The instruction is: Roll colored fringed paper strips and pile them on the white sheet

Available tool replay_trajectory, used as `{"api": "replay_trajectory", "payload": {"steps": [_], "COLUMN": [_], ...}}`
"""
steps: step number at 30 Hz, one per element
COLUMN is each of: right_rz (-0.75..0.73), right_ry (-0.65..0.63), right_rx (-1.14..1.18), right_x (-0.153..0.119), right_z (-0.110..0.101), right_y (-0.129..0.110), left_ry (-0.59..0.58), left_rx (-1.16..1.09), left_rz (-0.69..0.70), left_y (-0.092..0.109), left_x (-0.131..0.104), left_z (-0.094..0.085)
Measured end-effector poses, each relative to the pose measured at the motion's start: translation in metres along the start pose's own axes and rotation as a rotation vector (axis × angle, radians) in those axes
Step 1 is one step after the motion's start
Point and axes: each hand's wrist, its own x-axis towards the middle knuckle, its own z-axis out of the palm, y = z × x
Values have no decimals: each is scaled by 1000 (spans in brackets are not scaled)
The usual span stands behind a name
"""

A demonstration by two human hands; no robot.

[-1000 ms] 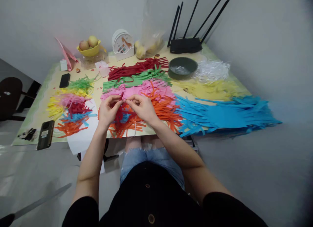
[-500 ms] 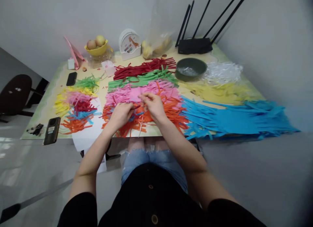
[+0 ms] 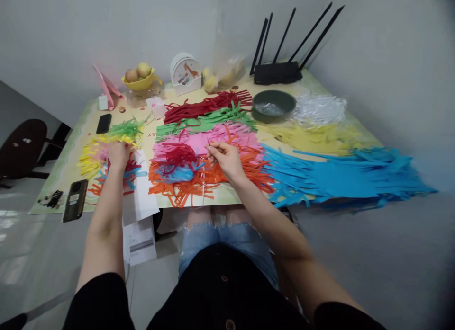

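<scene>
My left hand [image 3: 119, 155] reaches over the small bundles of strips on the left, its fingers bent down by the pink strips [image 3: 102, 151] and hidden beneath it. Near the middle, my right hand [image 3: 224, 158] pinches something thin, too small to make out, over the pink fringed paper [image 3: 203, 139]. Between the hands, a dark red bunch [image 3: 179, 155] and a blue bunch [image 3: 178, 173] lie on the orange fringed paper [image 3: 231, 174]. A white string [image 3: 203, 183] hangs down beside them.
Dark red [image 3: 206, 105], green [image 3: 213, 119], yellow [image 3: 320, 137] and blue fringed paper [image 3: 341, 176] lie around. Behind stand a green bowl [image 3: 273, 106], a black router [image 3: 277, 73] and a yellow fruit bowl [image 3: 139, 82]. Two phones [image 3: 75, 200] lie at the left.
My left hand has moved left from the middle to the small bundles, uncovering the dark red and blue bunches. My right hand stays near the same place. The view has shifted slightly.
</scene>
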Motion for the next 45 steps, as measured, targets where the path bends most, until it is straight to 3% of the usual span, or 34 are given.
{"api": "replay_trajectory", "payload": {"steps": [5,12,16,20,31,38,45], "right_rz": [-29,-182,-183,-171,-145,-6,113], "right_ry": [-28,-116,-156,-150,-145,-157,-231], "right_rx": [-124,-271,-262,-251,-247,-138,13], "right_x": [3,-3,-10,-13,-15,-9,3], "right_z": [8,27,31,30,29,30,22], "right_y": [2,-15,-23,-25,-28,-20,-9], "left_ry": [92,-57,-132,-139,-120,7,-62], "left_rx": [-163,-436,-548,-585,-547,-121,106], "left_rz": [55,86,53,40,15,326,505], "left_y": [41,132,164,172,172,168,178], "left_x": [1,-79,-105,-112,-116,-120,-136], "left_z": [-3,46,56,57,58,55,57]}}
